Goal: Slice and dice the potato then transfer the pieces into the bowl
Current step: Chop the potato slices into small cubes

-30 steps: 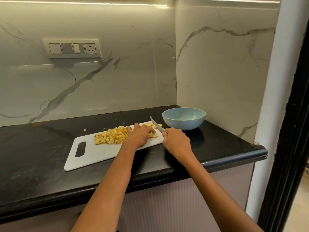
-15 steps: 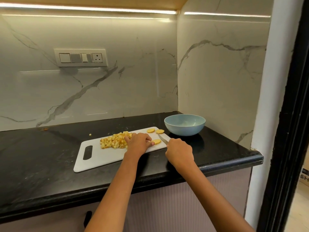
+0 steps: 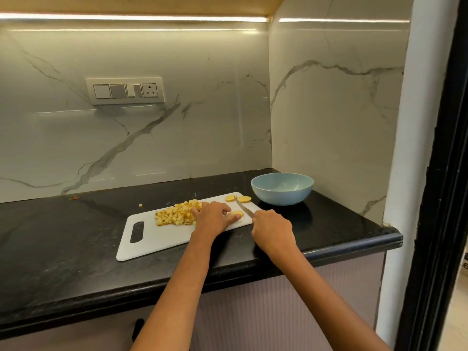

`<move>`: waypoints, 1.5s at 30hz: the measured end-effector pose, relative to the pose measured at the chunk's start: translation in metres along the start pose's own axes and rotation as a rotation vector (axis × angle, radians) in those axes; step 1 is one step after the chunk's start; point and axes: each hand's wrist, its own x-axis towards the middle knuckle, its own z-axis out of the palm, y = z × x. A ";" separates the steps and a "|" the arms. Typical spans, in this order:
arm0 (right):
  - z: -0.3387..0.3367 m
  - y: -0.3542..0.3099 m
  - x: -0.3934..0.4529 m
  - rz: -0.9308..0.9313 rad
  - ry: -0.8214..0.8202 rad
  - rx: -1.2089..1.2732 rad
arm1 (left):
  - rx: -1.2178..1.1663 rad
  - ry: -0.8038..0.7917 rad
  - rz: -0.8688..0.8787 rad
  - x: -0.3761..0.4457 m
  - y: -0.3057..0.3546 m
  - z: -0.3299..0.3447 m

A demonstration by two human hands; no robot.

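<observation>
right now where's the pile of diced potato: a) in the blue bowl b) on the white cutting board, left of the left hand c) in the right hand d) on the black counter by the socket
b: the diced potato pile sits on the white cutting board just left of the left hand, while the blue bowl shows no pieces inside and the right hand grips only the knife.

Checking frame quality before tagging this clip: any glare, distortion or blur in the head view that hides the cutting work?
Head view: LED strip glares and streaks across the marble wall; wide-angle lens bows the wall edges; the cutting board, diced potato, knife and both hands are evenly lit, slightly soft but readable.
</observation>
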 end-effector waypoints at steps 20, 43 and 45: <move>0.002 -0.018 -0.006 -0.145 -0.009 -0.222 | -0.034 0.019 -0.016 0.004 0.001 -0.003; -0.005 -0.006 -0.004 -0.089 -0.058 -0.063 | -0.009 0.057 -0.026 -0.002 -0.002 -0.004; -0.006 -0.009 0.001 -0.082 -0.071 -0.056 | 0.009 0.047 -0.029 -0.002 0.000 -0.005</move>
